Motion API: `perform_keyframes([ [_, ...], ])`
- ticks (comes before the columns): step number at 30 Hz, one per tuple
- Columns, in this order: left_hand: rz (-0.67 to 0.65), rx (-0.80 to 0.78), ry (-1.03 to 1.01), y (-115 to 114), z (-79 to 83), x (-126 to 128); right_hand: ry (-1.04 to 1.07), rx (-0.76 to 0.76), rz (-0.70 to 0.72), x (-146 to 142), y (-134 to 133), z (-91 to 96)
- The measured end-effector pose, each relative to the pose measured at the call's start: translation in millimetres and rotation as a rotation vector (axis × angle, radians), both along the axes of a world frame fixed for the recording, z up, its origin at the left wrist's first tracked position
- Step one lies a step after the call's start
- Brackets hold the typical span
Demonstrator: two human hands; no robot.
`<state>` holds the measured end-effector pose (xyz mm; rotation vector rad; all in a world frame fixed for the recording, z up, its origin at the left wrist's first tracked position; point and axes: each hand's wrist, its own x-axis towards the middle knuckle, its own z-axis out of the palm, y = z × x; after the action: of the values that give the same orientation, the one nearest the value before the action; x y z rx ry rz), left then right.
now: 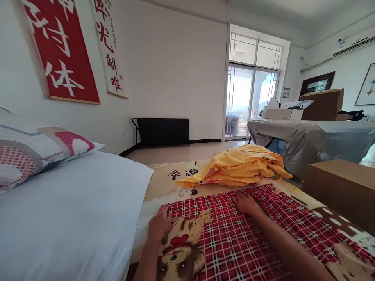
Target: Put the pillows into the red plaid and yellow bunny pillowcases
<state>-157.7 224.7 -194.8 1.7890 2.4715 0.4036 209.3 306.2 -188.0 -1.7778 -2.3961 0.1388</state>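
A red plaid blanket [228, 234] with a cartoon dog print [181, 257] is spread in front of me. At its far left corner rests my left hand [160, 224], fingers out over the blanket's edge and apart from one another. My right hand [246, 203] lies flat near the far edge of the plaid, its fingers spread on the cloth. Just beyond it, a crumpled yellow cloth [240, 166] is heaped up. Under both is a cream patterned sheet [158, 181] with mushroom and animal prints.
To the left is a white-covered surface [73, 210] with a patterned pillow [47, 150]. A brown box [342, 191] stands at the right. Behind it, a plastic-covered table [293, 136] carries several boxes. A black folded panel [164, 132] leans by the far wall, left of a glass door [240, 101].
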Motion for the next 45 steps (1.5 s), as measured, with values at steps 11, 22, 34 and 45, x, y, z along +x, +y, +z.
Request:
perform_keyframes([
  [11, -0.013, -0.005, 0.086, -2, -13.3, 4, 0.203, 0.068, 0.42, -213, -76, 1.4],
  [22, 0.02, -0.038, 0.081, 0, -18.2, 10, 0.177, 0.012, 0.181, -73, -29, -18.6],
  [34, 0.015, 0.053, 0.139, -13, -4.2, 14, 0.081, 0.022, -0.002, 32, -24, -18.7],
  [45, -0.196, 0.06, 0.279, -84, -26.9, 18, 0.057, 0.189, 0.146, -21, -58, 13.4],
])
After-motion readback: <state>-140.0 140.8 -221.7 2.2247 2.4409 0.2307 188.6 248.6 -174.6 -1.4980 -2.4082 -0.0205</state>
